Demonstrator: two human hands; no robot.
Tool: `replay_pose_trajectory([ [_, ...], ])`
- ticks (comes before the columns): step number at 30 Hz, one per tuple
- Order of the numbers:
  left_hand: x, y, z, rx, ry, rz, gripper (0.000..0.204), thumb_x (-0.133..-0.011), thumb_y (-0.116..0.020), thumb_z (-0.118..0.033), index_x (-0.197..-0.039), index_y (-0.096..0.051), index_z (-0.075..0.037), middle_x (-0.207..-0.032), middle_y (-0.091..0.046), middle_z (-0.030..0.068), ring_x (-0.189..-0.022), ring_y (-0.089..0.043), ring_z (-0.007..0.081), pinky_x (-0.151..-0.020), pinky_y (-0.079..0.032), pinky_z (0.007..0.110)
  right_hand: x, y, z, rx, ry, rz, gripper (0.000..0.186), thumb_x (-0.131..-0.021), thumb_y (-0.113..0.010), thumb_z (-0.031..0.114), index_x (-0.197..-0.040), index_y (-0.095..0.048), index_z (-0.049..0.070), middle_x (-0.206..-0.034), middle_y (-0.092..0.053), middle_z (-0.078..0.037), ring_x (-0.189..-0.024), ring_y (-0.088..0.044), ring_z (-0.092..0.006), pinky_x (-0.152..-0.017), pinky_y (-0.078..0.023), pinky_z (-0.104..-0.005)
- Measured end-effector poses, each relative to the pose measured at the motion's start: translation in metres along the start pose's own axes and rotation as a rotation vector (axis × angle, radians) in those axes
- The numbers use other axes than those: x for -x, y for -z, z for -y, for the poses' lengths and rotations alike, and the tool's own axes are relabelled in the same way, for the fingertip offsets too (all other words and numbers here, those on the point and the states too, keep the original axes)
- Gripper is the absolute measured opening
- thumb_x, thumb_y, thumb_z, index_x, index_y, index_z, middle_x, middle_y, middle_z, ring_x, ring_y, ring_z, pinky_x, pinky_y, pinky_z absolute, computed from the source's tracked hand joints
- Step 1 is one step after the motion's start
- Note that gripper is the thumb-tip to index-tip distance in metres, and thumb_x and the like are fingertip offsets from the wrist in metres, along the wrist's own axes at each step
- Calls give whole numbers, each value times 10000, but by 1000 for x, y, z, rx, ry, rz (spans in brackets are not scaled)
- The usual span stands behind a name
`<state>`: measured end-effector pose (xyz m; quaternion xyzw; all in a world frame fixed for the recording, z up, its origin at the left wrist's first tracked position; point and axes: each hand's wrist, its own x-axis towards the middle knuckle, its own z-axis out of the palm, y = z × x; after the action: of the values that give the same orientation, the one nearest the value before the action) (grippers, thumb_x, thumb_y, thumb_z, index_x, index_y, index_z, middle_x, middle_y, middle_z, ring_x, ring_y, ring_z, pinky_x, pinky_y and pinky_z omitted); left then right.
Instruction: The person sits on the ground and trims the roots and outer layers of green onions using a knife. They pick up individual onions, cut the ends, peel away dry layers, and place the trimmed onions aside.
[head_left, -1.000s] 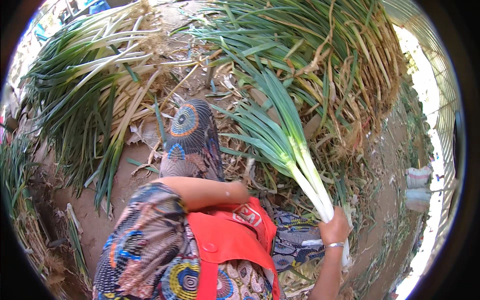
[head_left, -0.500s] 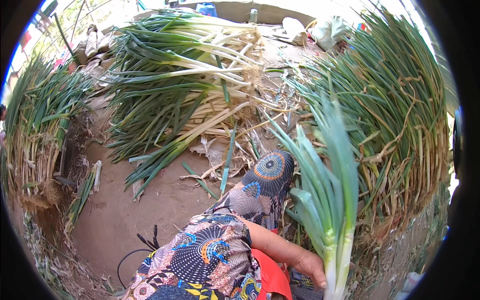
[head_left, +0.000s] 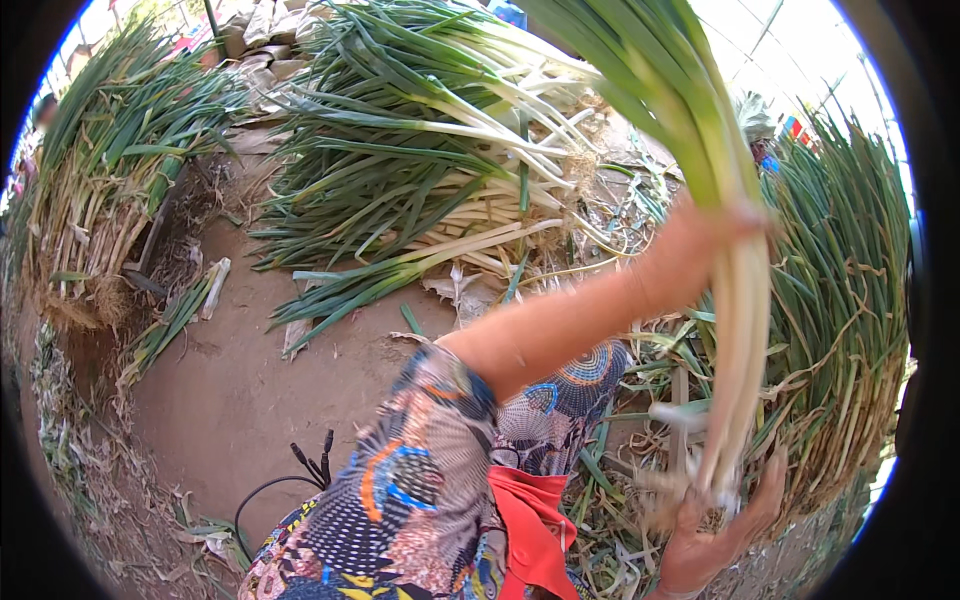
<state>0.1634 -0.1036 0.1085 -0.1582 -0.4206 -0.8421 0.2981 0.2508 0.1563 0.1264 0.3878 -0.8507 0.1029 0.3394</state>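
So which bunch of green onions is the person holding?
Start at the big pile of green onions lying on the dirt ground. Look right, where the left hand and right hand meet. The held bunch alone stands upright in the air; every other bunch lies in heaps.

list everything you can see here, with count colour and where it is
held bunch of long green onions with white stalks: one, green and white, upright at right
stacked pile of cleaned green onions: one, green and white, top centre
heap of untrimmed green onions: one, green and straw, right edge
second untrimmed heap: one, green and straw, left
bare brown earth floor: brown, centre left
black cable: one, lower centre
patterned multicolour garment: bottom centre
red cloth: bottom centre
left hand: grips bunch mid-stalk
right hand: at root ends
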Motion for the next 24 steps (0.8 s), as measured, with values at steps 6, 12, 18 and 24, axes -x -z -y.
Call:
replay_pose_trajectory([
  [6,-35,150,-85,-117,-137,-495,335,-842,-657,-213,-1091,-575,-6,-994,-590,144,-947,-611,259,-881,-508,382,79,-32,-47,-385,-631,355,420,-890,-647,235,-1217,-574,-18,-1160,-613,-141,-1071,-571,-278,-963,-423,-405],
  [12,47,298,-38,-36,-209,-789,337,-839,-671,-125,-1110,-505,-11,-956,-586,111,-883,-622,256,-823,-538,428,155,-67,-79,-700,-1019,572,284,-883,-647,119,-1125,-619,-27,-1042,-649,-79,-954,-600,-159,-870,-471,-292],
  [18,145,350,0,148,-98,-1110,345,-791,-697,-110,-1077,-523,-23,-939,-567,124,-890,-592,306,-891,-510,478,200,-103,-88,-509,-985,890,325,-834,-667,117,-1112,-617,-45,-995,-670,-117,-886,-635,-171,-811,-508,-305],
  [24,167,346,7,176,-76,-1195,305,-787,-661,-143,-1045,-548,-27,-914,-616,124,-867,-612,302,-852,-510,458,274,-122,-96,-241,-1036,1198,427,-798,-685,237,-1120,-633,-38,-989,-690,-202,-898,-681,-285,-827,-516,-363],
])
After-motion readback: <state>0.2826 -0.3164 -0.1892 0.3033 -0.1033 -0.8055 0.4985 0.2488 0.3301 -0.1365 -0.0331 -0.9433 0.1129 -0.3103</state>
